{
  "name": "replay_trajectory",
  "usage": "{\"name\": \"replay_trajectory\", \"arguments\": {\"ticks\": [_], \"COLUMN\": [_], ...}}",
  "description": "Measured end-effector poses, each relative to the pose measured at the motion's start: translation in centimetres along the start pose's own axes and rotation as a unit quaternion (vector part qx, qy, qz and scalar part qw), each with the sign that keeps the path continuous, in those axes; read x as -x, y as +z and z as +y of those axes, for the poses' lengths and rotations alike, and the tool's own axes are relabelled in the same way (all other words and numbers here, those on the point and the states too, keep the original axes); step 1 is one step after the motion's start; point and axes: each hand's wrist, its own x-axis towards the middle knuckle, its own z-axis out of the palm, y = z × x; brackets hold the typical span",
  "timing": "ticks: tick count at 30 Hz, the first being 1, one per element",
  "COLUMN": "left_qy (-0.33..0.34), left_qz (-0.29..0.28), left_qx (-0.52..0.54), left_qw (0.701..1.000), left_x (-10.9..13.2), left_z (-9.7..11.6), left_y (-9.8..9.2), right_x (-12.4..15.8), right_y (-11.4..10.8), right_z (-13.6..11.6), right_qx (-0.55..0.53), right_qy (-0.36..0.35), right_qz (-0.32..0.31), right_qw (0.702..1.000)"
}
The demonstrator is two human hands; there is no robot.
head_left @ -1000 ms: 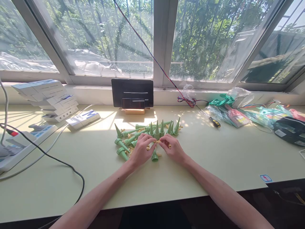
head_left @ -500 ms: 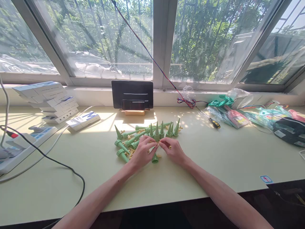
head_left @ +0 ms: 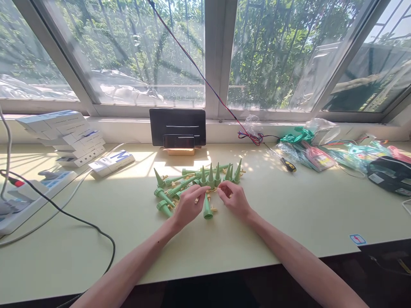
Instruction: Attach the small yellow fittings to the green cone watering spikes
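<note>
Several green plastic spikes with screw-cap ends and small yellow valve pieces lie on the table around my hands. My left hand [head_left: 190, 204] reaches in from the left, fingers closed and pressed together, tips beside a small yellow piece [head_left: 212, 191]. Opposite it, my right hand [head_left: 235, 199] has its thumb and index finger curled into a pinch near the same piece. I cannot make out what either hand holds. Between the hands one green spike [head_left: 208, 210] lies with its open threaded end towards me. Behind them a row of spikes [head_left: 211, 176] stands points up.
More spikes [head_left: 165, 194] lie loosely to the left. At the back are a dark tablet [head_left: 178, 122] on a stand, stacked white boxes [head_left: 69, 132] and a screwdriver [head_left: 289, 165]. Plastic bags [head_left: 317, 156] lie right; a power strip [head_left: 35, 201] and cables lie left.
My fingertips, together half a second ago, have moved slightly apart, the right hand shifting right and the left hand left. More of the spike between them now shows.
</note>
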Motion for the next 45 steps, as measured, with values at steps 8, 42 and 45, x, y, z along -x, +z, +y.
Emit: {"name": "replay_trajectory", "arguments": {"ticks": [8, 42, 45], "left_qy": [0.036, -0.082, -0.088], "left_qz": [-0.100, -0.223, -0.197], "left_qx": [-0.008, -0.060, -0.043], "left_qw": [0.994, 0.970, 0.975], "left_x": [0.5, 0.2, 0.2], "left_z": [0.5, 2.1, 2.1], "left_y": [0.2, -0.2, -0.3], "right_x": [0.0, 0.1, 0.1], "right_y": [-0.1, -0.2, -0.3], "right_z": [0.1, 0.3, 0.1], "right_qx": [0.003, 0.007, 0.005], "right_qy": [0.015, 0.020, 0.015], "right_qz": [0.014, 0.027, 0.028], "right_qw": [1.000, 0.999, 0.999]}}
